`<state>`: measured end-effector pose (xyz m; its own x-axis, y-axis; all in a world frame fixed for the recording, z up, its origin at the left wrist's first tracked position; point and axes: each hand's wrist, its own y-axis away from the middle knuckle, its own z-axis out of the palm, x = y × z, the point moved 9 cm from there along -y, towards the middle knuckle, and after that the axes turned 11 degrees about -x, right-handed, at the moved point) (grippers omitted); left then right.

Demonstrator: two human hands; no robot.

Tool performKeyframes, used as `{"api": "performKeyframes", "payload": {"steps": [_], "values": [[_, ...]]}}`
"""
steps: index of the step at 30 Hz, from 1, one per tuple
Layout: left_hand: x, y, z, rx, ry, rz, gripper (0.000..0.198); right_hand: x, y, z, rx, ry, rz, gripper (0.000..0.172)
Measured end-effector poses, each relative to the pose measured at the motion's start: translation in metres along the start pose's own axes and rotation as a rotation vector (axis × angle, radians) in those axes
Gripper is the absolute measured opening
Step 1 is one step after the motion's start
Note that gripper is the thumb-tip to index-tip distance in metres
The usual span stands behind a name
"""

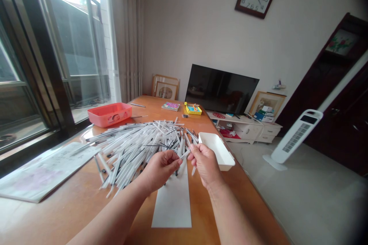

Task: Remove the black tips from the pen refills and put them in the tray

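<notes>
A big heap of white pens point(135, 143) lies spread across the orange wooden table point(86, 195). My left hand point(161, 168) and my right hand point(204, 162) meet just in front of the heap, above a white paper strip point(174, 203). Both hands are closed in a pinch on one white pen point(184, 155) held between them. A short white piece point(193, 170) pokes out below my right fingers. An empty white tray point(218, 149) sits right of my right hand, near the table's edge.
A red tray point(109, 114) stands at the far left of the table, by the window. A large printed sheet point(43, 168) lies at the near left. Small books and a yellow box point(192, 109) sit at the far end. The floor to the right holds a white tower fan point(293, 138).
</notes>
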<state>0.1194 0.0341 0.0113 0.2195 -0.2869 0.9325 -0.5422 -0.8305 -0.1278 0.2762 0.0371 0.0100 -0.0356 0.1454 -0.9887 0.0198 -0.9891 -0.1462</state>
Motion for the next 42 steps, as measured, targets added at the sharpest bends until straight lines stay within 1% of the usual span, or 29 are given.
{"api": "performKeyframes", "payload": {"steps": [3,6,8,9,11,12,15,17,19,23,26,28,30,32,34,35,37,39,42], "values": [[-0.001,-0.001,-0.001,0.033,-0.05,0.022,0.036,0.0,0.001,0.003,0.019,-0.087,-0.018,0.038],[-0.004,-0.002,-0.001,0.019,0.015,0.026,0.038,0.001,0.002,0.015,-0.054,-0.19,0.013,0.04],[-0.002,-0.001,-0.003,0.018,0.035,0.03,0.039,0.002,0.003,0.022,-0.111,-0.186,0.04,0.04],[0.0,-0.001,-0.006,0.026,0.043,0.028,0.04,0.001,0.003,0.022,-0.118,-0.174,0.037,0.04],[0.002,0.002,-0.016,0.082,0.066,0.007,0.043,-0.001,0.002,0.015,-0.075,-0.157,-0.001,0.04],[0.002,0.004,-0.024,0.134,0.079,-0.015,0.045,-0.003,0.001,0.009,-0.035,-0.154,-0.026,0.039],[-0.003,0.012,-0.052,0.339,0.081,-0.084,0.052,-0.004,-0.001,-0.009,0.081,-0.129,-0.084,0.038],[-0.007,0.017,-0.066,0.426,0.059,-0.107,0.053,-0.004,-0.002,-0.017,0.127,-0.094,-0.107,0.039],[-0.013,0.018,-0.076,0.455,0.026,-0.129,0.05,-0.006,-0.002,-0.022,0.154,-0.049,-0.123,0.04],[-0.027,0.019,-0.089,0.471,-0.079,-0.185,0.042,-0.009,-0.001,-0.026,0.182,0.021,-0.14,0.041],[-0.034,0.019,-0.094,0.464,-0.201,-0.209,0.033,-0.011,-0.001,-0.028,0.2,0.043,-0.149,0.041],[-0.036,0.017,-0.091,0.432,-0.312,-0.227,0.026,-0.011,-0.001,-0.03,0.21,0.054,-0.152,0.041],[-0.035,0.014,-0.083,0.386,-0.441,-0.244,0.021,-0.011,-0.001,-0.031,0.217,0.058,-0.152,0.04],[-0.029,0.008,-0.069,0.319,-0.578,-0.214,0.02,-0.011,-0.001,-0.032,0.222,0.062,-0.153,0.041],[-0.017,0.001,-0.047,0.231,-0.719,-0.117,0.021,-0.012,-0.001,-0.032,0.222,0.061,-0.152,0.041],[-0.013,-0.001,-0.038,0.198,-0.781,-0.09,0.021,-0.012,-0.001,-0.031,0.219,0.059,-0.151,0.041],[-0.009,-0.005,-0.022,0.141,-0.883,-0.078,0.021,-0.012,-0.001,-0.031,0.213,0.055,-0.146,0.04],[-0.008,-0.007,-0.011,0.107,-0.954,-0.082,0.019,-0.013,-0.001,-0.03,0.211,0.054,-0.143,0.039],[-0.006,-0.011,-0.003,0.094,-1.018,-0.076,0.018,-0.014,0.0,-0.029,0.213,0.053,-0.14,0.039]]}}
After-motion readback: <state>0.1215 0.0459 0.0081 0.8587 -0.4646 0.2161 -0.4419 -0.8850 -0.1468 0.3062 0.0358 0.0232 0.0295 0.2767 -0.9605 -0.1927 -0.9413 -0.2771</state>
